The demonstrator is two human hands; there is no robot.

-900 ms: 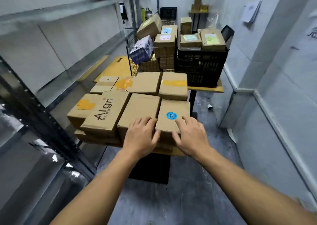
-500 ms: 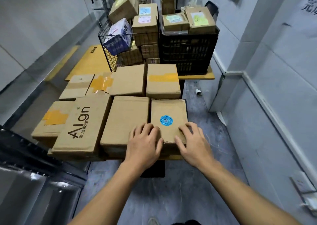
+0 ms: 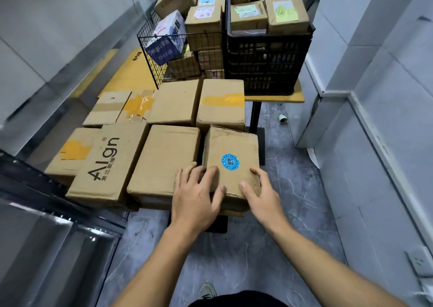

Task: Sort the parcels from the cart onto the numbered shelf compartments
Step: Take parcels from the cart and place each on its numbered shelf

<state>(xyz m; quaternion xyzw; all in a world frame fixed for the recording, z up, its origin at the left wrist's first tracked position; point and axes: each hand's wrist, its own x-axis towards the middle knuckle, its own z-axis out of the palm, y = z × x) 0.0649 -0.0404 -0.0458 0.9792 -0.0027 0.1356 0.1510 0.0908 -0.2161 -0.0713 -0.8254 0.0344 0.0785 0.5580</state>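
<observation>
A cardboard parcel with a round blue sticker (image 3: 230,152) sits at the near right corner of the cart's load, its near end tilted up above the neighbours. My left hand (image 3: 195,194) grips its near left corner, thumb on the front edge and fingers on top. My right hand (image 3: 259,192) holds its near right corner, thumb on top and fingers down the side. Beside it lie a plain parcel (image 3: 164,161), an "Align" printed parcel (image 3: 110,163) and several more boxes with yellow tape (image 3: 221,102).
A wire basket (image 3: 154,49) and a black crate (image 3: 269,60) full of parcels stand behind on a wooden board (image 3: 276,98). Metal shelving (image 3: 35,184) runs along the left. A white wall (image 3: 375,119) closes the right; grey floor lies between.
Both hands have closed round the blue-sticker parcel's near corners, and its near end has lifted and turned slightly. The view has tipped downward and come closer to the cart.
</observation>
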